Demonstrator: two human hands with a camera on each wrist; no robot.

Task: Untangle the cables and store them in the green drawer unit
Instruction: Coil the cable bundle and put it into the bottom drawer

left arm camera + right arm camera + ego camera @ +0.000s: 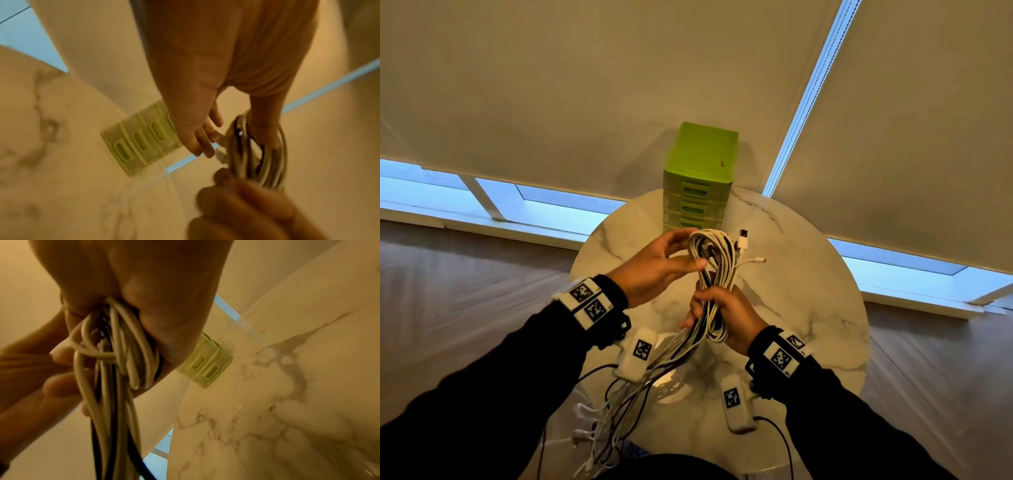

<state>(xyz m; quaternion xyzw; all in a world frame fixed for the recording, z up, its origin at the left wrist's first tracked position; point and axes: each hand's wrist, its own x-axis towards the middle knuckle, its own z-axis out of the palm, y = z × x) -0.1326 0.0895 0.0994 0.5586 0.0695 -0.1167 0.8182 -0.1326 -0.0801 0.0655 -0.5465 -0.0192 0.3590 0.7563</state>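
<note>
Head view, cable bundle (714, 274) upright, right hand (726, 315) gripping, left hand (657, 270) spread at top.

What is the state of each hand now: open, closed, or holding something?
Left hand: open, fingers touching the top loops of the cable bundle.
Right hand: closed around the cable bundle, lower down.

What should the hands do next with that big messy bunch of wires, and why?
Probably the left hand should pinch the white plug sticking out at the top and pull that one cable free. The right hand grips the cable bundle at its middle, the loops are all wound together, and the green drawer unit looks shut, so nothing can go in yet.
</note>
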